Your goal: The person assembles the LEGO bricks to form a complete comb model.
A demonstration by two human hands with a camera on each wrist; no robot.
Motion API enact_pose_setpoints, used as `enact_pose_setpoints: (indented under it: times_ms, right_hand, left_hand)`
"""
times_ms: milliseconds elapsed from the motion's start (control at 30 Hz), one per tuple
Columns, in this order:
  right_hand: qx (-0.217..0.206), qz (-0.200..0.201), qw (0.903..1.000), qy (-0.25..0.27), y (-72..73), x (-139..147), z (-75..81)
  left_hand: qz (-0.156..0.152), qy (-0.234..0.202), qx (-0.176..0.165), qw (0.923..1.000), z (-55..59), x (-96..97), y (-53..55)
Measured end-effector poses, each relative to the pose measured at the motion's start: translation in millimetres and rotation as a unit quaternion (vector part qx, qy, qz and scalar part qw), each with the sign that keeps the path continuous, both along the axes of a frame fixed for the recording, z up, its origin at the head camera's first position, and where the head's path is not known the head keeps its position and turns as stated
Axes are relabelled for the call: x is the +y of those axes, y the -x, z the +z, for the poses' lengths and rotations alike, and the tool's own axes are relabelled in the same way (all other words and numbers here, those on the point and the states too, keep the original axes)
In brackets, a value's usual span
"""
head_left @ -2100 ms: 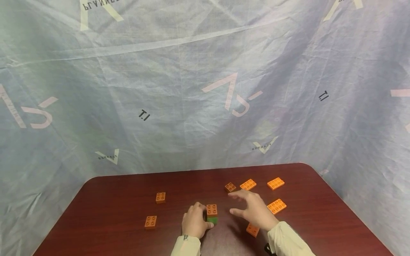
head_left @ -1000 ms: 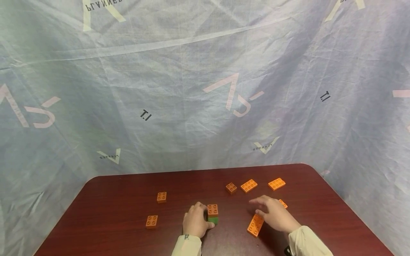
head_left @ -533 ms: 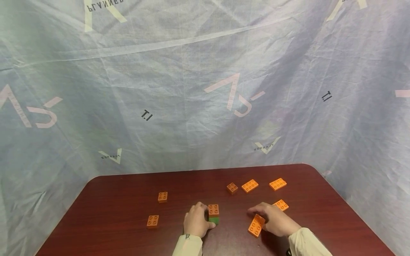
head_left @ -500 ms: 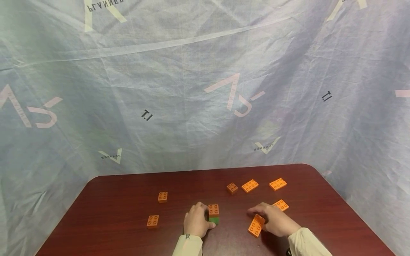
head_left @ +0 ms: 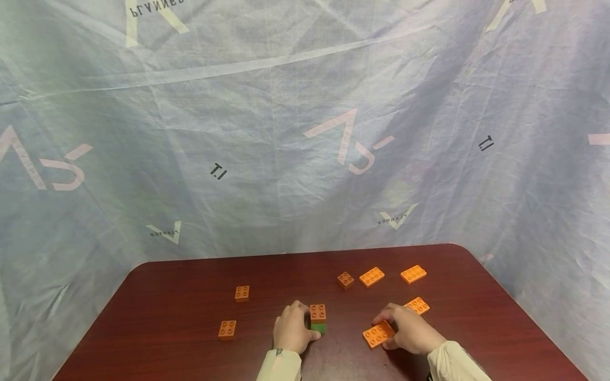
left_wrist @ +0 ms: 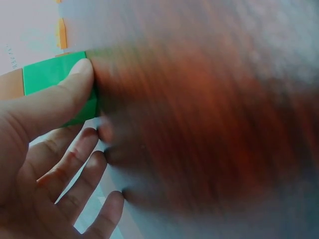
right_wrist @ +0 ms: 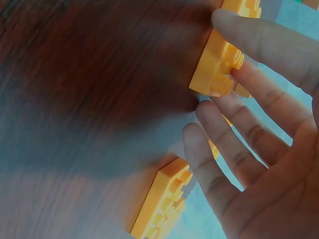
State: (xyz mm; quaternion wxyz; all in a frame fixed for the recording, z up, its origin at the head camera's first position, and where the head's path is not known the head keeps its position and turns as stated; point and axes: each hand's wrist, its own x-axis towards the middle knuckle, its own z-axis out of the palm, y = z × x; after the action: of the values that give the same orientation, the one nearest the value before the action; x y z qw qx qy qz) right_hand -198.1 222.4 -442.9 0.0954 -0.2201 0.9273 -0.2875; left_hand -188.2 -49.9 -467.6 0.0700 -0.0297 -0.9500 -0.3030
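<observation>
My left hand (head_left: 292, 328) grips a small two-brick stack at the middle of the table, with an orange brick (head_left: 317, 312) on top of a green brick (head_left: 318, 328). In the left wrist view the thumb presses flat on the green brick (left_wrist: 52, 74), and the other fingers reach around its far side. To the right, my right hand (head_left: 413, 330) pinches a flat orange eight-stud brick (head_left: 374, 337) by its right end, low over the table or on it. The right wrist view has the thumb on one side of that brick (right_wrist: 209, 67) and fingers on the other.
On the dark red table (head_left: 181, 296), two orange four-stud bricks (head_left: 227, 329) lie at the left. Behind the hands are a darker orange four-stud brick (head_left: 345, 280) and flat orange bricks (head_left: 371, 277). One flat brick (head_left: 418, 305) lies just behind the right hand. A grey cloth (head_left: 267, 159) hangs behind.
My right hand came over to the flat orange brick, took hold of it, and turned it so its free end points more to the left. The left hand keeps its grip on the stack.
</observation>
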Motion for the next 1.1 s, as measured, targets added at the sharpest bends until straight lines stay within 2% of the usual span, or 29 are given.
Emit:
enact_pose_setpoints:
  times_ms: [500, 667, 767, 1100]
  right_hand:
    - [0.055, 0.002, 0.9984, -0.011, -4.8, -0.2, -3.7]
    - [0.05, 0.004, 0.9986, -0.015, -3.9, -0.5, -2.1]
    - [0.048, 0.008, 0.9987, -0.01, -3.5, -0.7, -1.6]
    - [0.082, 0.021, 0.9963, 0.016, -2.6, -3.8, 0.9]
  left_hand:
    - [-0.007, -0.002, 0.003, 1.0, -0.4, 0.9, 0.3]
    - [-0.008, 0.005, 0.0, 1.0, 0.2, -0.4, 0.6]
    - [-0.006, 0.006, -0.005, 1.0, -0.3, -1.0, 1.3]
    - [-0.004, -0.001, -0.01, 0.9999, -0.4, -0.2, 0.9]
